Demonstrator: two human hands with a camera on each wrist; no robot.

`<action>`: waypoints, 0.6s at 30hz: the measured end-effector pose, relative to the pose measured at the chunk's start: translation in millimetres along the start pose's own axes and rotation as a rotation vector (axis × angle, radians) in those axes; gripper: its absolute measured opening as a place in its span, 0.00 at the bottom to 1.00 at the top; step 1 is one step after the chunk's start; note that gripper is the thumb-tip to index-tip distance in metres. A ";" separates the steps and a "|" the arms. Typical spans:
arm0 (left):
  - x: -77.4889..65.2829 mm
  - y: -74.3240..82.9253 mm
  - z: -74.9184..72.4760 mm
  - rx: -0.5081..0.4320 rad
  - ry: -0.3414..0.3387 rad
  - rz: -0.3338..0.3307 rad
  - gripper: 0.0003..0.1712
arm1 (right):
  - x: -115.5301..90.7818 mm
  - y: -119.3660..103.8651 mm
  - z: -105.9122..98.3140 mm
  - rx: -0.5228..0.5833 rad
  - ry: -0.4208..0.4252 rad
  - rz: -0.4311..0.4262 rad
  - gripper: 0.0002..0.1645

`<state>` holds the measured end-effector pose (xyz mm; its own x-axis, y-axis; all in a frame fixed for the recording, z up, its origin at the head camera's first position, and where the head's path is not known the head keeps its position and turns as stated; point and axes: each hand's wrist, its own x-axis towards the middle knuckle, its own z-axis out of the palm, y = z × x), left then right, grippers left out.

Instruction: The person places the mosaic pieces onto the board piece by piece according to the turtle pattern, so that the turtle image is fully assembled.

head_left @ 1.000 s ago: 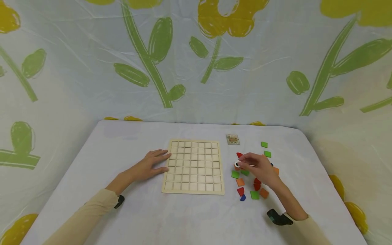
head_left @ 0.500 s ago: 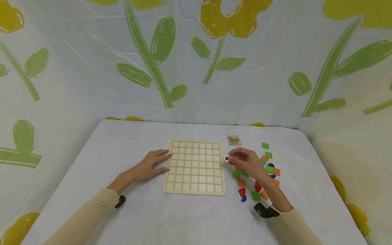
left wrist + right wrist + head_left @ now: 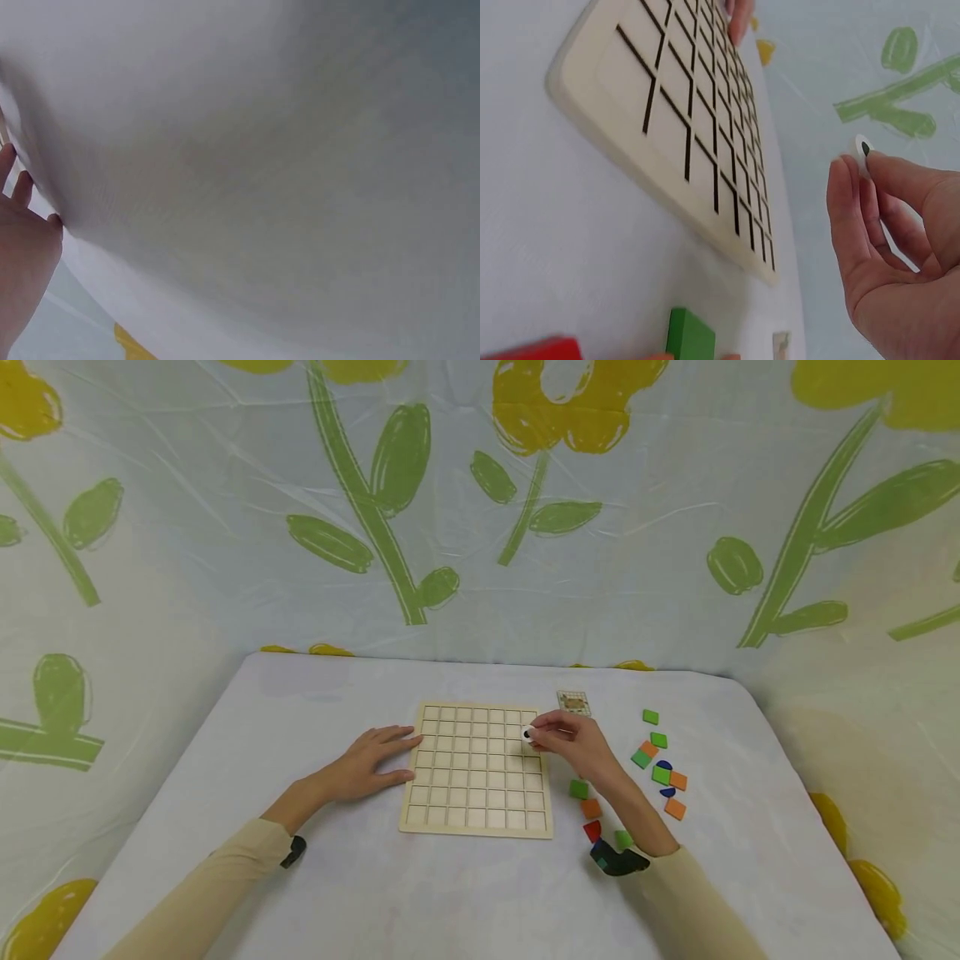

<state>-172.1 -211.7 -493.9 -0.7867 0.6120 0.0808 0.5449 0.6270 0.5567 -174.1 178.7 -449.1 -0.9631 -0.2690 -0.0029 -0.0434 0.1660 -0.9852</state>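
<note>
Pinching a white disc with a black spot between thumb and fingertips, the right hand is positioned over the right edge of the gridded wooden board, near its far corner. The right wrist view shows the disc held clear of the board surface. The left hand is well apart from the right, fingers extended, with fingertips resting at the board's left edge. The board lies flat on the white-covered table. A small picture card lies just beyond the right hand, beside the board's far right corner. Loose pieces are distributed to the right of the board. Nearest it, a green square, an orange square and a red rounded piece form a rough column. Beyond the right forearm, further green and orange squares lie among two blue half-round pieces. A dark device is fitted at each wrist. Flower-print cloth stands behind the table.
</note>
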 end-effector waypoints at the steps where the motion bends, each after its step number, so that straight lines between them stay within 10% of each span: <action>1: 0.4 0.0 0.2 0.001 -0.004 -0.003 0.36 | 1.4 -0.9 1.4 0.013 -0.001 0.004 0.15; 18: 0.8 -5.3 2.2 -0.026 -0.028 -0.028 0.38 | 33.2 -1.3 38.6 0.211 -0.020 0.066 0.17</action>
<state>-175.0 -213.4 -498.7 -0.7926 0.6083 0.0417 0.5150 0.6312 0.5800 -195.9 132.9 -454.6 -0.9565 -0.2834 -0.0697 0.0778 -0.0177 -0.9968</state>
